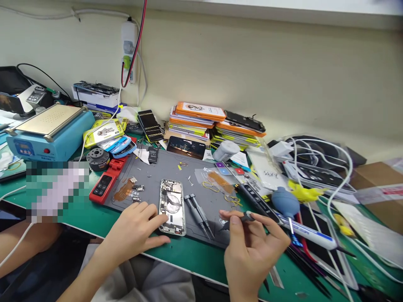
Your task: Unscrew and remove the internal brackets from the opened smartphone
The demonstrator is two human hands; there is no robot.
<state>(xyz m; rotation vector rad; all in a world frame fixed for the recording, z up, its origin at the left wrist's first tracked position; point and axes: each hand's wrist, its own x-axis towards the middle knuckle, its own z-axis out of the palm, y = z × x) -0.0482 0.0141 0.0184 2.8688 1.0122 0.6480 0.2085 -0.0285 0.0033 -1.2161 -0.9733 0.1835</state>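
An opened phone (172, 205), its inner parts and a round coil showing, lies on the grey work mat (151, 176). My left hand (137, 228) is at its lower left, the index fingertip resting on the phone and the thumb stretched out by its bottom corner. To the right, my right hand (255, 251) grips a dark screwdriver (247, 216) between thumb and fingers, its tip pointing left and down. Two grey screwdrivers (198, 214) lie side by side between phone and right hand. Small metal phone parts (137, 187) lie left of the phone.
A red tool with a display (103, 184) borders the mat's left. A blue heating plate machine (50, 134) stands farther left, near another person's arm (28, 247). Stacked orange boxes (198, 111) are at the back. A blue air blower (285, 202), tweezers and white cables (343, 159) crowd the right.
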